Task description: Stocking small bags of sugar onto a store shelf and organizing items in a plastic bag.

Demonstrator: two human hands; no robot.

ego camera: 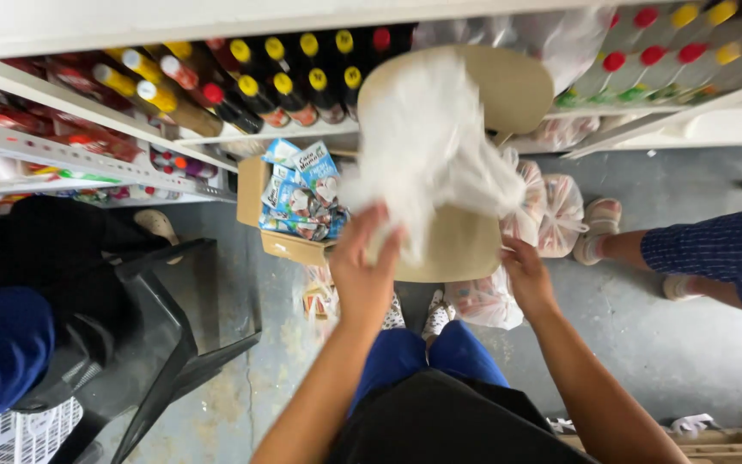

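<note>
**Two hands at a clear plastic bag over a tan chair**

The left hand (362, 266) is raised in the middle of the view, fingers curled and pinching the lower edge of a thin clear plastic bag (427, 146). The bag billows upward, blurred, in front of the back of a tan chair (508, 82). The right hand (527, 273) is just right of it, at the near right edge of the chair seat, fingers bent down; whether it grips the bag or only touches the seat cannot be told.

Right of the chair, on the grey concrete floor (646, 344), lie knotted clear bags of goods (551, 210), and another filled bag (484, 302) sits just below the seat. Left of the chair stands an open cardboard box (289, 245) full of small blue packets (302, 185). Far across the top run white shelves (88, 107) with dark bottles (289, 90) capped yellow and red.

At the right edge another person's leg in a striped dark blue garment (723, 253) reaches in, a sandalled foot (599, 225) near the bags. Near left stands a black plastic chair (143, 344).
</note>
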